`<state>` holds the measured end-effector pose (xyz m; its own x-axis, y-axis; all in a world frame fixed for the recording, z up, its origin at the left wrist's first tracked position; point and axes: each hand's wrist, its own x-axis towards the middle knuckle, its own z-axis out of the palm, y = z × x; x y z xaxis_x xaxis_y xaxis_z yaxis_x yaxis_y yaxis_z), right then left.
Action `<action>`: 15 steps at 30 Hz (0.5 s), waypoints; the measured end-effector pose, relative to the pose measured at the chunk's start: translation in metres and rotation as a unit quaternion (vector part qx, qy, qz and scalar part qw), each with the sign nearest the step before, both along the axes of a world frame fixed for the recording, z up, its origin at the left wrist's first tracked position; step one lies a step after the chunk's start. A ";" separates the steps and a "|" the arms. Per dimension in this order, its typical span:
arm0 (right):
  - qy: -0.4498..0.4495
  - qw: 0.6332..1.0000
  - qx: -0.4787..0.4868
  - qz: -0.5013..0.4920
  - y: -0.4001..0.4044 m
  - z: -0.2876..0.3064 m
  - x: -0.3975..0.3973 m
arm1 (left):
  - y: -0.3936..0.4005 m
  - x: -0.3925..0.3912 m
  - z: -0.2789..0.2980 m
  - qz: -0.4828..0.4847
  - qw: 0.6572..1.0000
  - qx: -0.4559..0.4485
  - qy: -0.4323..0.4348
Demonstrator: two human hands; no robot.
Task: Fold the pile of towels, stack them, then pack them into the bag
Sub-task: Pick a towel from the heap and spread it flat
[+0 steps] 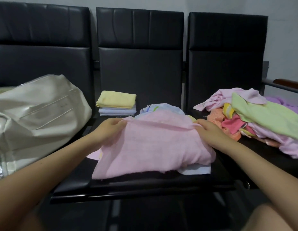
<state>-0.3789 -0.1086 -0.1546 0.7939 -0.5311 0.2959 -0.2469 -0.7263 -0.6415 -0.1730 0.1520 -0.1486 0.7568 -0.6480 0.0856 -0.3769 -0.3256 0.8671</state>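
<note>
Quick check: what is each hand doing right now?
Left hand: pinches the pink towel at its far edge.
Right hand: grips the same towel's far edge.

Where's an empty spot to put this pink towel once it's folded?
Bare seat lies right of the folded stack, behind the pink towel. The right seat is crowded with the pile; the bag fills the left seat.
</note>
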 end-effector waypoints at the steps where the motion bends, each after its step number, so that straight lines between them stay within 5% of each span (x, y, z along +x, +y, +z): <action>1: -0.021 0.999 0.024 -0.010 0.001 0.003 0.006 | -0.004 0.004 0.000 0.020 1.000 -0.003 -0.012; 8: 0.061 0.997 -0.039 -0.007 -0.005 0.007 0.039 | -0.026 0.036 -0.009 0.111 0.989 0.026 -0.093; 15: -0.120 0.984 0.091 -0.091 -0.029 0.004 0.073 | -0.043 0.046 -0.022 0.020 0.994 0.074 -0.080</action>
<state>-0.3059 -0.1376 -0.1510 0.5996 -0.7200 0.3494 -0.1880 -0.5511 -0.8130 -0.1266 0.1093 -0.1710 0.7663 -0.6324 0.1132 -0.4904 -0.4620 0.7390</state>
